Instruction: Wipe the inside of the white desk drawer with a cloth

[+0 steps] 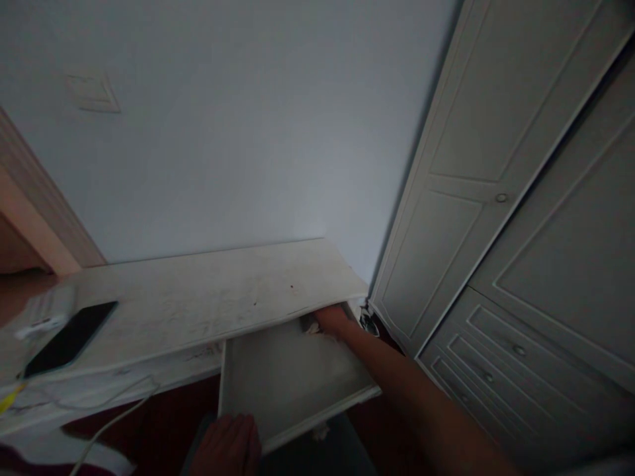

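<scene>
A pulled-out drawer (pixel 278 377) juts from under the white table (pixel 198 297), its pale bottom largely bare. My left hand (pixel 228 444) is closed at the drawer's front left corner, fingers bent together over the edge. Deep inside, at the back right and partly under the tabletop, my right hand (pixel 333 320) presses a small crumpled whitish cloth (pixel 313 328) against the drawer bottom. The fingertips are hidden in shadow, but the hand looks closed around it.
A dark phone (pixel 69 337) and a white plug-like device (pixel 44 314) lie at the table's left end. A white cable (pixel 116 413) hangs in front. To the right stands a wardrobe (pixel 456 152) with drawers. Some dark-and-white items (pixel 367 320) sit in the corner.
</scene>
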Demonstrator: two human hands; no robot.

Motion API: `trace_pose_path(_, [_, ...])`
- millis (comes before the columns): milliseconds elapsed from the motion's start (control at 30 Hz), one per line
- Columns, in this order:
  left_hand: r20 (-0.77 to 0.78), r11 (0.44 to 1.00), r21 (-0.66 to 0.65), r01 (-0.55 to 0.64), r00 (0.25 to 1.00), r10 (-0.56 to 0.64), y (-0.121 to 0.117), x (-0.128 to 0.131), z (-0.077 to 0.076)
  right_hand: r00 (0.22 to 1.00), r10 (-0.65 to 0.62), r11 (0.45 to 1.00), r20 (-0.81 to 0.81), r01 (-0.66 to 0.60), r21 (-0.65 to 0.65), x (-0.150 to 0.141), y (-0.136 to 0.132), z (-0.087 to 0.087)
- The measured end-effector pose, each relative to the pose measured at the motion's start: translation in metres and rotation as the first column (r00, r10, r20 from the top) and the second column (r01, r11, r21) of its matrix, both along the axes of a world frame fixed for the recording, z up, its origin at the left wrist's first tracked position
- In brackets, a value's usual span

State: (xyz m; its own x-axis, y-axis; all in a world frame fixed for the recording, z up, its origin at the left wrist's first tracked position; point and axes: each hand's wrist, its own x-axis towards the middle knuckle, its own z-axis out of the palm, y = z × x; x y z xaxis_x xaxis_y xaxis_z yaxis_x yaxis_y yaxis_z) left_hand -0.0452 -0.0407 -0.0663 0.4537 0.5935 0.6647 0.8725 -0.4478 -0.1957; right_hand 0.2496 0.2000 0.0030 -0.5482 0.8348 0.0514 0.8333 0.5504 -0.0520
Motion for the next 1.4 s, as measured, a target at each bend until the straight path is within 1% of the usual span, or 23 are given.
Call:
trace_pose_path(100, [0.01,1.0,-0.012,-0.028,1.0,0.028,-0.001,0.004,-0.002,0.999,0.015,1.0,-0.043,-0.015,-0.005,-0.017,0.004,-0.002])
trace_pose_path(200, [0.04,0.997,-0.043,-0.069,0.997,0.07,-0.002,0.01,0.003,0.99,0.096,0.995,-0.1,-0.099,-0.027,-0.047,-0.004,-0.007])
trace_pose_path(267, [0.054,0.995,-0.063,-0.076,0.995,0.079,-0.002,0.013,0.008,0.973,0.162,0.985,-0.164,-0.17,-0.036,-0.08,-0.014,-0.013])
trace_pose_path(367, [0.046,0.995,-0.078,-0.063,0.997,0.067,-0.003,0.013,0.015,0.928,0.267,0.958,-0.261,-0.286,-0.036,-0.137,-0.027,-0.02])
trace_pose_path(433, [0.045,0.997,-0.065,-0.047,0.998,0.05,-0.004,0.013,0.017,0.891,0.343,0.931,-0.296,-0.366,-0.022,-0.166,-0.034,-0.017])
trace_pose_path(467, [0.053,0.997,-0.058,-0.049,0.997,0.052,-0.004,0.014,0.018,0.878,0.376,0.917,-0.296,-0.398,-0.018,-0.175,-0.036,-0.014])
trace_pose_path(533, [0.075,0.996,-0.057,-0.065,0.995,0.07,-0.005,0.017,0.019,0.857,0.438,0.888,-0.271,-0.46,-0.02,-0.181,-0.04,-0.005])
trace_pose_path(600, [0.094,0.994,-0.06,-0.094,0.991,0.099,-0.006,0.02,0.021,0.834,0.512,0.844,-0.205,-0.533,-0.065,-0.175,-0.045,0.002])
trace_pose_path(633, [0.098,0.993,-0.052,-0.103,0.989,0.107,-0.006,0.021,0.022,0.813,0.558,0.809,-0.164,-0.577,-0.109,-0.171,-0.05,0.004])
trace_pose_path(700, [0.084,0.995,-0.021,-0.098,0.991,0.1,-0.006,0.022,0.024,0.733,0.671,0.7,-0.111,-0.676,-0.229,-0.164,-0.064,0.001])
trace_pose_path(733, [0.071,0.996,-0.004,-0.092,0.993,0.092,-0.006,0.022,0.025,0.685,0.721,0.637,-0.1,-0.713,-0.293,-0.161,-0.074,-0.003])
trace_pose_path(767, [0.06,0.996,0.003,-0.084,0.995,0.083,-0.005,0.021,0.026,0.648,0.756,0.587,-0.096,-0.735,-0.339,-0.159,-0.083,-0.007])
trace_pose_path(800, [0.054,0.997,0.0,-0.074,0.996,0.074,-0.005,0.019,0.026,0.629,0.771,0.564,-0.097,-0.746,-0.354,-0.156,-0.092,-0.01])
trace_pose_path(833, [0.051,0.998,-0.003,-0.06,0.997,0.061,-0.005,0.017,0.026,0.627,0.773,0.565,-0.098,-0.75,-0.345,-0.152,-0.1,-0.012])
trace_pose_path(900, [0.047,1.0,-0.006,-0.027,0.999,0.027,-0.004,0.013,0.025,0.652,0.752,0.605,-0.1,-0.743,-0.287,-0.139,-0.109,-0.012])
trace_pose_path(967, [0.044,1.0,-0.005,-0.009,0.999,0.009,-0.004,0.01,0.022,0.673,0.732,0.632,-0.103,-0.728,-0.265,-0.115,-0.108,-0.004])
trace_pose_path(1000, [0.043,1.0,-0.006,-0.013,0.999,0.014,-0.004,0.009,0.02,0.689,0.719,0.643,-0.093,-0.71,-0.288,-0.098,-0.105,0.0])
trace_pose_path(1067, [0.04,0.998,-0.033,-0.044,0.998,0.045,-0.005,0.008,0.016,0.749,0.661,0.69,-0.039,-0.628,-0.36,-0.06,-0.095,0.009])
trace_pose_path(1133, [0.015,0.998,-0.051,-0.042,0.999,0.043,-0.005,0.007,0.014,0.819,0.57,0.758,0.061,-0.496,-0.424,-0.018,-0.087,0.013])
trace_pose_path(1233, [-0.03,1.0,-0.027,-0.016,0.999,0.015,-0.004,0.006,0.013,0.884,0.423,0.855,0.198,-0.318,-0.41,0.034,-0.084,0.009])
trace_pose_path(1300, [-0.027,1.0,-0.006,-0.026,0.999,0.026,-0.004,0.004,0.013,0.905,0.371,0.893,0.208,-0.286,-0.348,0.051,-0.084,0.003])
trace_pose_path(1333, [-0.022,1.0,-0.005,-0.029,0.999,0.029,-0.003,0.003,0.013,0.911,0.36,0.905,0.2,-0.29,-0.311,0.053,-0.084,0.001])
trace_pose_path(1400, [-0.019,1.0,-0.023,-0.008,1.0,0.008,-0.003,0.002,0.012,0.924,0.33,0.932,0.194,-0.287,-0.221,0.048,-0.078,-0.001])
